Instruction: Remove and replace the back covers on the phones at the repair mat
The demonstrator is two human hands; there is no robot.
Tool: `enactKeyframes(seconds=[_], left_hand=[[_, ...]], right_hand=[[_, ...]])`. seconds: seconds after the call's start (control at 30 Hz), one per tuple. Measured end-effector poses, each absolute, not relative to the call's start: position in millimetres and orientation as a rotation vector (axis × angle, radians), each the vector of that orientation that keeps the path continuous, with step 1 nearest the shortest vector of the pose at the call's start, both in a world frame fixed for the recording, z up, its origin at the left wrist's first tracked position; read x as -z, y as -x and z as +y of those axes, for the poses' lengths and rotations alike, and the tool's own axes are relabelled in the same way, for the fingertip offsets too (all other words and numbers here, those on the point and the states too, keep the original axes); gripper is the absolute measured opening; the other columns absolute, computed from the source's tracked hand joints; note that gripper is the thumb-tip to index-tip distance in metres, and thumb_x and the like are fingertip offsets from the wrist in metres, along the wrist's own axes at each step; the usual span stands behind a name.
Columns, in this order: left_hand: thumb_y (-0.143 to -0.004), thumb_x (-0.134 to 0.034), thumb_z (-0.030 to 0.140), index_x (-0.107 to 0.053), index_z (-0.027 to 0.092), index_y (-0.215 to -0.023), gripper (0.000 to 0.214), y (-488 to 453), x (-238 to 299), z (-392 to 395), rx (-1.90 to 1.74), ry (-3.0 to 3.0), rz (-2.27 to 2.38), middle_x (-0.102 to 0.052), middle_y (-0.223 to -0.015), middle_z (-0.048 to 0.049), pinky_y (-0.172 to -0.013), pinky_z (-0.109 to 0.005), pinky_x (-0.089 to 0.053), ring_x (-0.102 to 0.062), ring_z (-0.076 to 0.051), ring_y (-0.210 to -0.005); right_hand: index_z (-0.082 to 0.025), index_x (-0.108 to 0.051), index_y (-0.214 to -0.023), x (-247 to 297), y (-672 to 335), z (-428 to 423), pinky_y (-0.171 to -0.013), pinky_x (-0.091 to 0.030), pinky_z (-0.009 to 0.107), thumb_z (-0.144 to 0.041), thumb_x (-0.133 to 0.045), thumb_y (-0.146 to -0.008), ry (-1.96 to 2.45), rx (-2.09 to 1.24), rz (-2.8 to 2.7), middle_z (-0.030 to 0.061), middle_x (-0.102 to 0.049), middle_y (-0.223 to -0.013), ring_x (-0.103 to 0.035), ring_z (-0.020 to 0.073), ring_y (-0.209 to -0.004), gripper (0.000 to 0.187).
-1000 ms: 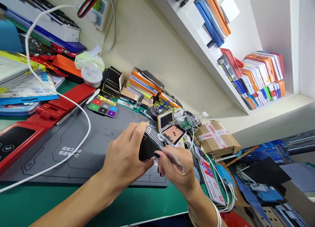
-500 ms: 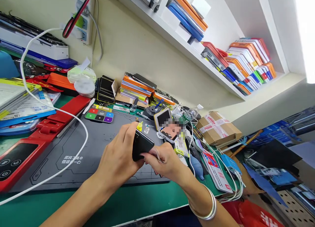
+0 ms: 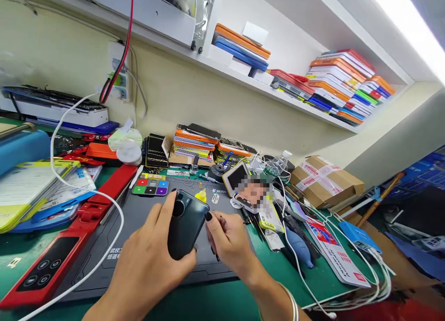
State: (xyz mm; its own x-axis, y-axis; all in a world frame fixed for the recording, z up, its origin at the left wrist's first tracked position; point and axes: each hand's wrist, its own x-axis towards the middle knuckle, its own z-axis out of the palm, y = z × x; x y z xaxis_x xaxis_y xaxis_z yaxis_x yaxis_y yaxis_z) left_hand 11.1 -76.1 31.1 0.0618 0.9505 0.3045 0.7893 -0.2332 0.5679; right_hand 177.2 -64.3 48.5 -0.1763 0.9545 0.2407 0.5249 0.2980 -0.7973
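Note:
My left hand [image 3: 149, 253] is wrapped round a dark, glossy smartphone [image 3: 187, 228], fingers on one long edge and thumb at its lower end. The phone is tilted above a grey work mat [image 3: 135, 219], its back with a round camera area facing me. Close to the phone's right edge is my right hand [image 3: 231, 244], fingers curled together and thumb at the upper corner. What those fingers pinch, if anything, is hidden. Just behind the phone sits a small yellow object [image 3: 200, 195].
A red device with a touch panel [image 3: 52, 260] lies left, with a white cable [image 3: 121, 219] looping over it. Stacked phone parts [image 3: 194, 142] stand by the wall. At the right are a blue air blower [image 3: 299, 249], a cardboard box [image 3: 323, 182] and cables.
The phone has turned so that more of its back shows. My right hand has shifted from its lower end to its right edge. The head view has levelled.

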Motion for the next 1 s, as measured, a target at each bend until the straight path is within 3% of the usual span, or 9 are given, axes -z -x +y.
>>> enactKeyframes(seconds=[0.2,0.3,0.67,0.9,1.0], left_hand=[[-0.074,-0.049,0.036,-0.019,0.024,-0.142,0.075,-3.0,-19.3,-83.9,-0.678,-2.171,1.808,-0.055,-0.103,-0.0067,-0.059,-0.033,-0.046,-0.064,-0.023,-0.071],[-0.072,-0.049,0.034,-0.02,0.024,-0.142,0.077,-0.5,-14.0,-81.2,-0.595,-2.166,1.796,-0.056,-0.104,-0.0073,-0.058,-0.032,-0.044,-0.064,-0.023,-0.07],[-0.072,-0.049,0.037,-0.021,0.021,-0.144,0.079,23.0,2.1,-69.2,-0.404,-2.142,1.644,-0.055,-0.11,-0.0099,-0.07,-0.038,-0.047,-0.065,-0.028,-0.083],[-0.069,-0.05,0.033,-0.026,0.023,-0.142,0.077,29.1,1.1,-68.8,-0.425,-2.083,1.581,-0.057,-0.108,-0.0069,-0.076,-0.036,-0.049,-0.064,-0.026,-0.09],[-0.071,-0.048,0.038,-0.026,0.019,-0.142,0.077,30.6,-3.1,-61.4,-0.421,-2.054,1.686,-0.056,-0.114,-0.0093,-0.08,-0.039,-0.049,-0.063,-0.029,-0.099]], right_hand=[[-0.022,-0.033,-0.055,-6.2,-163.9,-62.6,-0.039,-0.027,0.023,-0.062,-0.039,-0.089,1.323,-0.992,-1.571,-0.0069,-0.028,-0.043,-0.03,0.0074,-0.037,0.053],[-0.021,-0.036,-0.051,3.1,-160.1,-54.8,-0.039,-0.026,0.023,-0.064,-0.042,-0.086,1.381,-1.044,-1.523,-0.0055,-0.032,-0.04,-0.031,0.0073,-0.037,0.056],[-0.02,-0.039,-0.041,14.0,-150.8,-39.0,-0.032,-0.02,0.021,-0.061,-0.05,-0.083,1.548,-1.247,-1.491,-0.0044,-0.036,-0.031,-0.029,0.006,-0.029,0.06],[-0.019,-0.04,-0.046,20.5,-153.2,-36.6,-0.029,-0.019,0.02,-0.073,-0.056,-0.071,1.548,-1.341,-1.502,-0.0061,-0.038,-0.034,-0.033,0.0058,-0.026,0.062],[-0.02,-0.043,-0.056,10.7,-169.0,-39.8,-0.031,-0.022,0.02,-0.074,-0.049,-0.075,1.595,-1.151,-1.437,-0.0067,-0.04,-0.038,-0.036,0.0073,-0.028,0.058]])
